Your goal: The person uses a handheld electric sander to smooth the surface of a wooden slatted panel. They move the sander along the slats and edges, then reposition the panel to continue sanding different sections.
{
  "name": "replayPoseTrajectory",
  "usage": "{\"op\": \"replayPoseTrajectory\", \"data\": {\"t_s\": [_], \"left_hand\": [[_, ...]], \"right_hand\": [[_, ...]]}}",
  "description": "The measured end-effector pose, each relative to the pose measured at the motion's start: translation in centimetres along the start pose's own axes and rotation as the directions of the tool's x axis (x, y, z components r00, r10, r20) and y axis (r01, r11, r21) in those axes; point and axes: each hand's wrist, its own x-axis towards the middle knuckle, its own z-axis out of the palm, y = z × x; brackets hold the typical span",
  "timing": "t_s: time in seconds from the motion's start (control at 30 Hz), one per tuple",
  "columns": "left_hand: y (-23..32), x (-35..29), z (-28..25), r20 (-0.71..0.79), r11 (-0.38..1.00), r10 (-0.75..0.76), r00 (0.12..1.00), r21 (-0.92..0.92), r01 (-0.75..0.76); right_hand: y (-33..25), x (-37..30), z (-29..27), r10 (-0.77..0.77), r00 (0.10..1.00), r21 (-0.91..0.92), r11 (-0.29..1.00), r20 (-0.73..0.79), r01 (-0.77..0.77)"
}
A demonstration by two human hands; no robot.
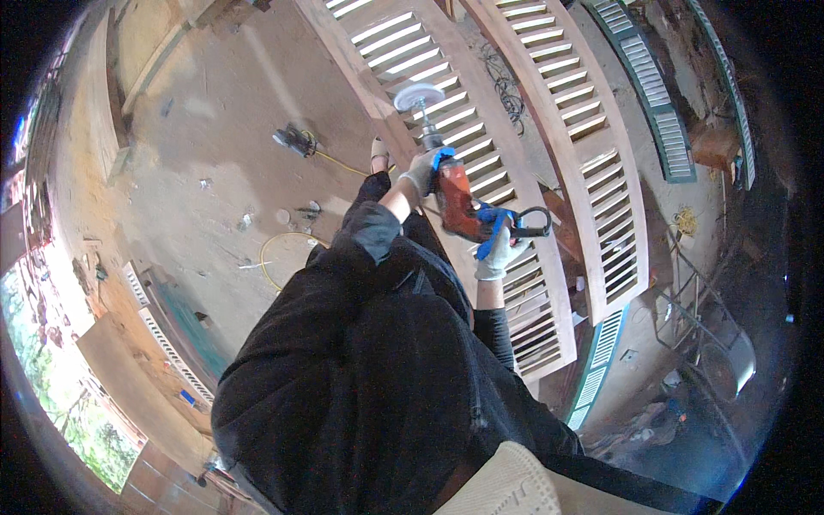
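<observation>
A red electric drill (455,196) is held in both my hands over a bare-wood louvered shutter (463,90). My gloved left hand (421,172) is closed round its front part, just behind the chuck. At the rear, my gloved right hand (505,249) wraps the handle, where the dark cord comes out. A pale round disc (415,96), smeared as if spinning, sits on the drill's shaft. It overlaps the shutter's slats in view; whether it touches the wood I cannot tell.
A second bare-wood shutter (592,210) stands to the right, with green shutters (639,73) beyond. A dark power tool (296,140) with a yellow cord lies on the floor at left. Coiled dark cable (506,94) lies between the shutters. A metal frame (699,300) stands at lower right.
</observation>
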Motion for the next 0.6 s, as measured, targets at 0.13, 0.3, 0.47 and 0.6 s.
{"op": "replayPoseTrajectory", "data": {"t_s": [0.13, 0.3, 0.47, 0.6], "left_hand": [[1.6, -0.4, 2.2, 0.049, 0.987, 0.119, 0.992, 0.100, -0.124], [2.8, -1.8, -0.8, 0.110, 0.984, -0.017, 0.994, -0.173, 0.036], [3.4, -0.4, 1.7, 0.132, 0.979, 0.004, 0.991, -0.202, 0.023], [4.0, 2.1, 6.6, 0.135, 0.986, 0.044, 0.990, -0.166, -0.021]], "right_hand": [[0.6, 1.6, -0.7, -0.067, 0.997, 0.041, 0.997, 0.039, 0.066], [-1.9, 2.0, 2.0, 0.054, 0.999, -0.169, 0.984, 0.009, -0.051], [-3.4, 5.6, 3.1, -0.052, 0.993, -0.112, 0.992, 0.103, 0.063], [-5.4, 8.4, 3.3, -0.125, 0.987, -0.070, 0.989, 0.100, 0.133]]}}
